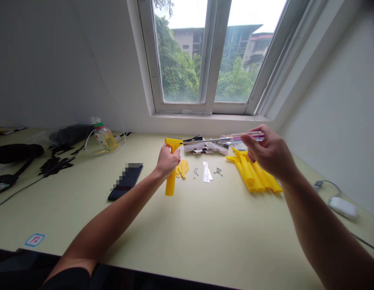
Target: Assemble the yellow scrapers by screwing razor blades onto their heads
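My left hand [168, 162] is wrapped round a yellow plastic scraper handle [170, 187], held upright above the table with its wide head at the top. In my right hand [267, 151] is a screwdriver [227, 139] with a clear, purple-tinted grip. Its shaft runs level to the left, and the tip meets or nearly meets the right side of the yellow head; exact contact is too small to tell. Behind my left hand lie flat yellow plastic pieces [183, 169]. Nearby are small nuts [196, 173], white-silver blades [206, 173] and a little heap of screws [218, 172].
Several more yellow handles [253, 177] are piled at the right. Torn packaging [205, 146] lies below the window. A phone [126, 183], a bottle [104, 137] and a cable stand left; a white mouse-like device [342, 206] is at far right. A label [35, 240] marks the front left.
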`<action>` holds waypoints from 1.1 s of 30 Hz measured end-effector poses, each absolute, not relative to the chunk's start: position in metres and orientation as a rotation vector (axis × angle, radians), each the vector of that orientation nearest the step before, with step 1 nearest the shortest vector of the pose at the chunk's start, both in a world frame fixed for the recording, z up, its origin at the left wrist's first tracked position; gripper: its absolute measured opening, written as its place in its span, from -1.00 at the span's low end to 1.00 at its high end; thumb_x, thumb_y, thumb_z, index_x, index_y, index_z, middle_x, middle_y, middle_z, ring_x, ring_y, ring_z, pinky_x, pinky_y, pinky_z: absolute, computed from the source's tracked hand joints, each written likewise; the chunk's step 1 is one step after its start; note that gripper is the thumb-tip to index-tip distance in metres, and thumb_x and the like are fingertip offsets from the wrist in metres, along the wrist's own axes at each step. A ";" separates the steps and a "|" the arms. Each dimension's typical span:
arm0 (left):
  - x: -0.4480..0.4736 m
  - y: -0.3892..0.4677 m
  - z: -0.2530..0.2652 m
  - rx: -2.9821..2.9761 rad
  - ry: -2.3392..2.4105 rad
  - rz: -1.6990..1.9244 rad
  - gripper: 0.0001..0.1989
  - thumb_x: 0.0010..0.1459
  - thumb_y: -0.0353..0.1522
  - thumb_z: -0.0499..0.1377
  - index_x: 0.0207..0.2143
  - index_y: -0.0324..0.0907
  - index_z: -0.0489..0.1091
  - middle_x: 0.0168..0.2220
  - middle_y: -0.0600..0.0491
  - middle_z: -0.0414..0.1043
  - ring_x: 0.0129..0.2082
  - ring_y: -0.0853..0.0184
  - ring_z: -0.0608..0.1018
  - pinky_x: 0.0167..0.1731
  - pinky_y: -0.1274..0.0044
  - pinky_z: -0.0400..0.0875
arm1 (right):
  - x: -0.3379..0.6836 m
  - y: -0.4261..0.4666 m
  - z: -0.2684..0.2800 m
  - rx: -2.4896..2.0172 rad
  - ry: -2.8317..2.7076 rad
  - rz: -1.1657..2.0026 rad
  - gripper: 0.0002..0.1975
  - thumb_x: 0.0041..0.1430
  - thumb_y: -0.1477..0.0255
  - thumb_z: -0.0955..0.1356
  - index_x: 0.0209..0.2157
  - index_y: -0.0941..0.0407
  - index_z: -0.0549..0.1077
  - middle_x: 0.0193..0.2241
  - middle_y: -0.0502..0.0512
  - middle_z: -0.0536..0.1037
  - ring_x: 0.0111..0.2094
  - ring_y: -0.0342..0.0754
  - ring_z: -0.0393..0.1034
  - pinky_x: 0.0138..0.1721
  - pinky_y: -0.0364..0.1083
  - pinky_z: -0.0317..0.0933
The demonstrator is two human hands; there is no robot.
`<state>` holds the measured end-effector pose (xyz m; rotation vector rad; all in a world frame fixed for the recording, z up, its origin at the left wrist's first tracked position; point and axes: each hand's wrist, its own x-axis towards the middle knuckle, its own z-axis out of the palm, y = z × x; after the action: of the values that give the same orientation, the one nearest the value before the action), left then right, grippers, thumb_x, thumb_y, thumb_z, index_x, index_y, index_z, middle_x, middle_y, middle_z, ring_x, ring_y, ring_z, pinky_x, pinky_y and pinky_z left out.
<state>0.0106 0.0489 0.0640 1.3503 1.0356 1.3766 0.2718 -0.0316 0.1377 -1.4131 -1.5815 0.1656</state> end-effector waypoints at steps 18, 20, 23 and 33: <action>-0.022 0.064 0.096 1.344 1.048 1.555 -0.82 0.05 -0.45 0.21 -0.31 -0.20 0.24 -0.56 0.18 0.26 -0.72 0.49 0.37 -0.73 0.63 0.27 | 0.236 -0.051 0.149 -0.800 -1.173 -0.124 -0.80 0.14 0.27 0.39 -0.42 0.06 0.33 -0.66 -0.16 0.24 -0.75 -0.19 0.19 -0.75 -0.13 0.13; -0.031 0.072 0.100 1.215 1.010 1.591 -0.83 0.02 -0.48 0.18 -0.36 -0.19 0.20 -0.55 0.19 0.23 -0.72 0.52 0.33 -0.74 0.64 0.22 | 0.238 -0.052 0.153 -0.790 -1.164 -0.160 -0.82 0.13 0.30 0.40 -0.40 0.08 0.36 -0.64 -0.15 0.29 -0.74 -0.19 0.23 -0.76 -0.13 0.14; -0.043 0.079 0.110 1.073 0.884 1.612 -0.84 -0.03 -0.52 0.13 -0.40 -0.19 0.19 -0.54 0.17 0.20 -0.71 0.52 0.31 -0.71 0.62 0.21 | 0.232 -0.046 0.137 -0.963 -1.324 -0.094 -0.82 0.12 0.34 0.42 -0.24 0.09 0.44 -0.54 -0.06 0.46 -0.62 -0.12 0.41 -0.63 -0.11 0.30; -0.045 0.061 0.127 1.092 0.664 1.420 -0.80 -0.03 -0.51 0.07 -0.29 -0.26 0.36 -0.37 -0.01 0.37 -0.50 0.40 0.46 -0.43 0.49 0.46 | 0.140 -0.053 0.013 -0.861 -2.397 -0.377 -0.75 0.31 0.42 0.25 -0.02 0.14 0.40 -0.54 0.01 0.51 -0.54 -0.10 0.30 -0.34 -0.03 0.16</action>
<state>-0.0446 0.0606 0.1269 1.0918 0.6644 1.4202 0.1396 -0.0531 0.0132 -0.8605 -2.3967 -0.3765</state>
